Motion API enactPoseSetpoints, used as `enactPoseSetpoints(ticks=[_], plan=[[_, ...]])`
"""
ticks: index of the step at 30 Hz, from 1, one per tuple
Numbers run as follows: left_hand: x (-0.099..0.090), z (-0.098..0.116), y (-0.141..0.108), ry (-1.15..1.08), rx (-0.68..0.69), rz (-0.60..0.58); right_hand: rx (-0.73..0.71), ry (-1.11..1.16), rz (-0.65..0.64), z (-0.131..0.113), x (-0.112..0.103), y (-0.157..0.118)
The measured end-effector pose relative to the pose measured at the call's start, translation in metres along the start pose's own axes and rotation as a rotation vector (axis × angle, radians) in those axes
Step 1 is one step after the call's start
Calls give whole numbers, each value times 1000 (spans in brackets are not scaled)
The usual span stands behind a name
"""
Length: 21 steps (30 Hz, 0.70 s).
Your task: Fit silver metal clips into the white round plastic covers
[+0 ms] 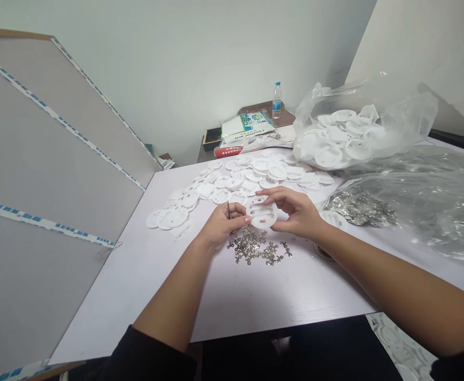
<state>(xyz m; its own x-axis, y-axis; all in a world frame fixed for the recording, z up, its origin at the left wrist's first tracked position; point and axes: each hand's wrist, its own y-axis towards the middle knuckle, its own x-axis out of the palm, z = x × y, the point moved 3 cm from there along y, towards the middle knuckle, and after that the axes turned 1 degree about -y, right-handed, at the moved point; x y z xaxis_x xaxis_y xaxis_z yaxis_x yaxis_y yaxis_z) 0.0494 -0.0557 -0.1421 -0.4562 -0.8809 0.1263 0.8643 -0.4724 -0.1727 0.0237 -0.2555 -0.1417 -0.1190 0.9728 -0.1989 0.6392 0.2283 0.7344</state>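
Observation:
A round white plastic part (262,212) with slots and a recessed middle is held up over the table between my two hands. My left hand (227,223) pinches its left edge, and a thin dark pointed tool (228,210) also sticks up from among those fingers. My right hand (295,211) grips the right side, thumb below and fingers at the top edge. Just beneath lies a small heap of shiny metal pieces (251,245). Behind my hands many similar white parts (235,182) are spread in a loose pile.
A clear bag of white parts (337,137) stands at the back right, with a bag of metal pieces (362,209) nearer. A grey partition (57,148) borders the white table (136,296) on the left. Behind are a water bottle (276,100) and a red packet (228,152).

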Motion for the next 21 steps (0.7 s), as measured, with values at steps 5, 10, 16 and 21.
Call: enactPoseSetpoints(ticks=[5, 10, 16, 21], plan=[[2, -2, 0, -12, -3, -7, -25, -3, -3, -1, 1, -1], [3, -3, 0, -19, 13, -13, -54, -40, 6, -4, 1, -1], [3, -4, 0, 7, 5, -26, -72, -91, 8, -6, 1, -1], [4, -6, 1, 15, 23, -14, -95, -189, 7, -11, 3, 0]])
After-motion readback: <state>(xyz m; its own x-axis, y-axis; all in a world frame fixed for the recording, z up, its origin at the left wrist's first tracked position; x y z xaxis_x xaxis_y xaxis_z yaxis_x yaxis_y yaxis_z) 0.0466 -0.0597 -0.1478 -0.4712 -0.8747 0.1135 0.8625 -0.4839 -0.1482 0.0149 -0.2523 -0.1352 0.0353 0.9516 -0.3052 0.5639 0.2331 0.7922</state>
